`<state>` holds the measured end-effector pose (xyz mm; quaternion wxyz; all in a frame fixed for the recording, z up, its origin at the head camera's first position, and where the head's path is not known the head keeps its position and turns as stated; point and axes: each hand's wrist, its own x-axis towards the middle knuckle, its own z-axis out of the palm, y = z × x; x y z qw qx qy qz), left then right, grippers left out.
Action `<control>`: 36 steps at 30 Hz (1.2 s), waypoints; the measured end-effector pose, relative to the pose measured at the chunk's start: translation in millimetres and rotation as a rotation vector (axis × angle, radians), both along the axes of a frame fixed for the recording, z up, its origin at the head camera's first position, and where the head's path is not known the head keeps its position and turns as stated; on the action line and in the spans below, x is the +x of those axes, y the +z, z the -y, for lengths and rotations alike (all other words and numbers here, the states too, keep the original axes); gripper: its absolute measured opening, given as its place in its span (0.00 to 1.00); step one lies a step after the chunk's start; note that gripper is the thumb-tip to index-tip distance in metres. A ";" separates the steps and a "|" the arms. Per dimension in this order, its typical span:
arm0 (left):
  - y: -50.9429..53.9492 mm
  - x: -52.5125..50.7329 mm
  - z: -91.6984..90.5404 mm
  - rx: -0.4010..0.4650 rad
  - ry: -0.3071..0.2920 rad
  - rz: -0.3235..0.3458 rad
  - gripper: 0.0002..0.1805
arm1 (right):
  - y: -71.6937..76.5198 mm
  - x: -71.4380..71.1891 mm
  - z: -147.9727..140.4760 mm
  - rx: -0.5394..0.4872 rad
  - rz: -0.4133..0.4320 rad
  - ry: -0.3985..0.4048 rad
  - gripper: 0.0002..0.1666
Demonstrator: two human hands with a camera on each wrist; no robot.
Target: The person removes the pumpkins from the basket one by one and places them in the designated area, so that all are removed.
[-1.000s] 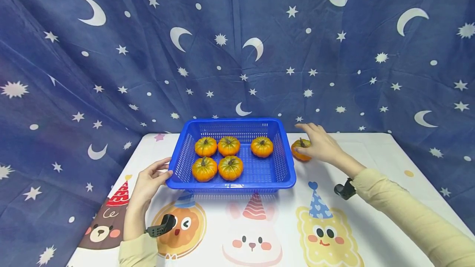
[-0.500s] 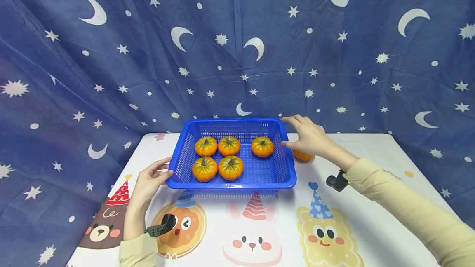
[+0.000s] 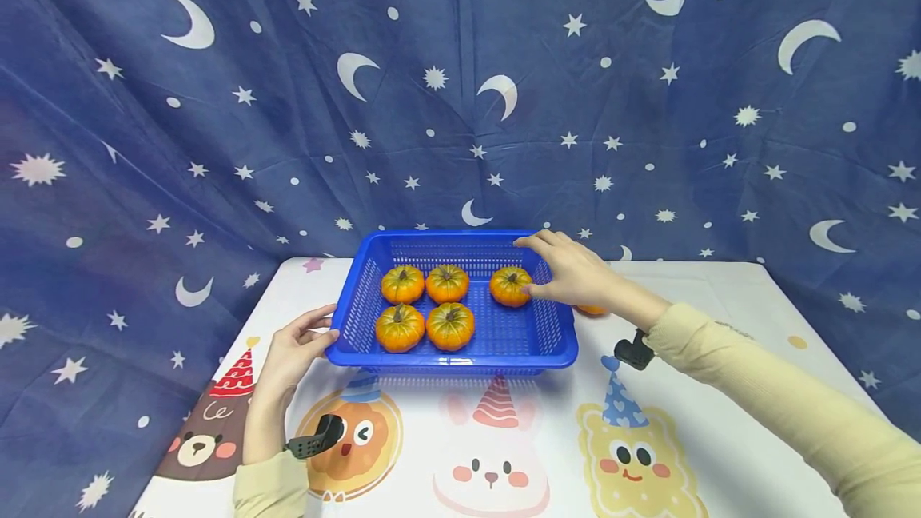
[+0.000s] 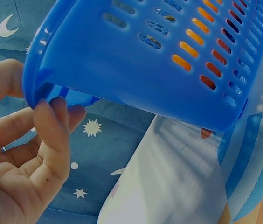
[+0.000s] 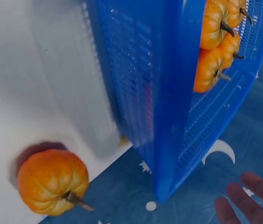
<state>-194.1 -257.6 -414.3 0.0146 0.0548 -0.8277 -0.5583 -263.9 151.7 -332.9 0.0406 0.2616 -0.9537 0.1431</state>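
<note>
A dark blue backdrop [image 3: 432, 158] printed with white moons, stars and dots hung behind a table covered in a white tablecloth [image 3: 417, 426]. The cloth carried cartoon prints: a brown bear [image 3: 197, 446] in a red party hat, a round orange face [image 3: 352, 454] winking, a pale rabbit [image 3: 491, 482] and a yellow biscuit-shaped face [image 3: 635, 470] under a blue hat with hearts.

A perforated blue plastic basket [image 3: 452, 360] stood near the middle of the table. Inside it, four small ribbed orange pumpkins [image 3: 450, 328] sat in two rows on the left, and a fifth pumpkin [image 3: 508, 288] sat alone towards the rear right. A sixth pumpkin [image 5: 53, 182] lay on the cloth just outside the right wall, its stem plain in the right wrist view but mostly hidden by the hand from above.

The left hand [image 3: 297, 348] gripped the basket's rim at the left end, thumb and fingers on either side of the edge. The right hand [image 3: 572, 272] hung over the basket's right wall with nothing in its grasp, fingers spread and thumb well apart from them. From the head view its thumb overlapped the fifth pumpkin's edge; whether they touched could not be told. Black wrist cameras [image 3: 329, 432] sat below both hands, beside pale yellow sleeves [image 3: 777, 398].
</note>
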 end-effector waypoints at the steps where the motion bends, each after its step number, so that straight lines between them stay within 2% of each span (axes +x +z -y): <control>1: -0.3 -0.1 0.1 0.002 -0.001 0.000 0.27 | -0.3 -0.2 2.3 -0.003 0.000 0.014 0.41; 11: -1.4 1.3 0.5 0.012 -0.004 0.003 0.28 | -9.0 -5.2 25.3 0.038 -0.041 0.142 0.38; 23: -2.5 0.1 1.1 0.006 0.004 -0.008 0.27 | -14.9 -13.5 53.4 0.118 -0.016 0.255 0.38; 36: -0.9 -0.7 -0.7 0.039 0.013 -0.024 0.26 | -22.5 -24.1 77.8 0.151 0.061 0.363 0.41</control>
